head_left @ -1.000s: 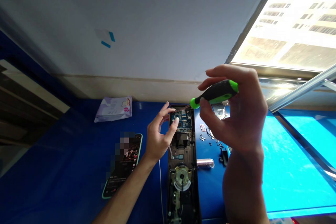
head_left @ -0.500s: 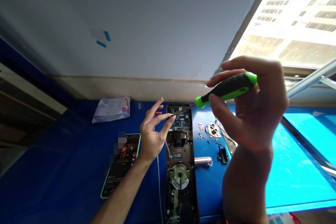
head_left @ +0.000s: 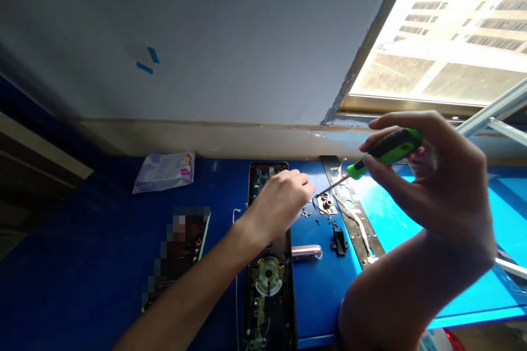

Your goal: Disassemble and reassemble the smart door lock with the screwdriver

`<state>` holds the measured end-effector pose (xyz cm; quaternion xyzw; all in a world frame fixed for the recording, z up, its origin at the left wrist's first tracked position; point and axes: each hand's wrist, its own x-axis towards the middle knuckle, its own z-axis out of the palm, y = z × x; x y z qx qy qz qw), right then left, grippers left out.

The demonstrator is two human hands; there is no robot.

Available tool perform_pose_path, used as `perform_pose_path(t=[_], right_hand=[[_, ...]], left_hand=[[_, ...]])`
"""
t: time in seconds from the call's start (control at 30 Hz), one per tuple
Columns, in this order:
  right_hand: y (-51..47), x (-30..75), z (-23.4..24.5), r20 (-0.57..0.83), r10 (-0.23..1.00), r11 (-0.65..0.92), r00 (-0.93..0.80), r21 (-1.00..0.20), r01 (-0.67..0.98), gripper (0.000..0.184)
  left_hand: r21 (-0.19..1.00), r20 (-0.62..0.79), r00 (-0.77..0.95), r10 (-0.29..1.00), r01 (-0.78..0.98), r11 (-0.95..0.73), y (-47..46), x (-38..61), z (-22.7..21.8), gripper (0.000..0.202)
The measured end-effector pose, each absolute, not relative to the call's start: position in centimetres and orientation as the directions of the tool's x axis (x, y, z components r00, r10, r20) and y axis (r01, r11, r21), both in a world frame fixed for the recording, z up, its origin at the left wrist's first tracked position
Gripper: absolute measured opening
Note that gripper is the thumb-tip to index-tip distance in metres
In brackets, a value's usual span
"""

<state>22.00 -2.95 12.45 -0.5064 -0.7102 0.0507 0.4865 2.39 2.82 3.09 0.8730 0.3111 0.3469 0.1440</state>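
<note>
My right hand [head_left: 444, 175] grips a green and black screwdriver [head_left: 389, 152], its shaft slanting down to the left over a small metal plate with a round part and wires [head_left: 327, 203]. My left hand [head_left: 284, 197] reaches across the long dark device housing [head_left: 290, 285], fingers curled down beside the loose screws [head_left: 306, 212]. Its fingertips are hidden, so what they hold, if anything, cannot be seen. Inside the housing are a blue circuit board [head_left: 258, 178], partly covered by my left hand, and a round metal part like a speaker [head_left: 268, 274].
A black plastic bracket [head_left: 340, 242] and a pink wrapped cylinder [head_left: 307, 253] lie right of the housing. Farther right is a perforated dark strip [head_left: 356, 219] with a cable. To the left are a phone [head_left: 177, 258], a thin white cable [head_left: 236, 285] and a pale purple packet [head_left: 164, 171].
My left hand has left the screwdriver tip and moved right over the housing, its fingers now curled down. My right hand has moved right with the screwdriver. The view has shifted slightly.
</note>
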Motion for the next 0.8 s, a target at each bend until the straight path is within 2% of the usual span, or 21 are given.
perform_pose_path(t=[0.1,0.17,0.33,0.53,0.8], right_hand=[[-2.6,23.2,12.2,0.521,0.849,0.415,-0.087,-0.556,0.720,0.032],[-2.4,23.8,12.0,0.468,0.875,0.397,-0.126,-0.544,0.739,0.031],[-1.9,24.7,11.6,0.399,0.903,0.365,-0.160,-0.518,0.773,0.032],[-2.0,25.3,11.4,0.333,0.933,0.312,-0.135,-0.565,0.764,0.034],[-2.6,25.9,11.4,0.295,0.950,0.265,-0.101,-0.595,0.759,0.032]], left_hand=[[0.129,0.377,0.763,0.526,0.519,-0.845,3.3,3.7,3.8,0.033],[0.048,0.302,0.799,0.520,0.532,-0.845,3.3,4.3,4.0,0.032],[0.073,0.175,0.823,0.541,0.537,-0.840,3.5,5.8,3.9,0.028],[0.043,0.052,0.834,0.550,0.548,-0.835,4.7,7.6,3.7,0.023],[0.019,-0.110,0.858,0.501,0.506,-0.862,4.5,9.3,3.4,0.024]])
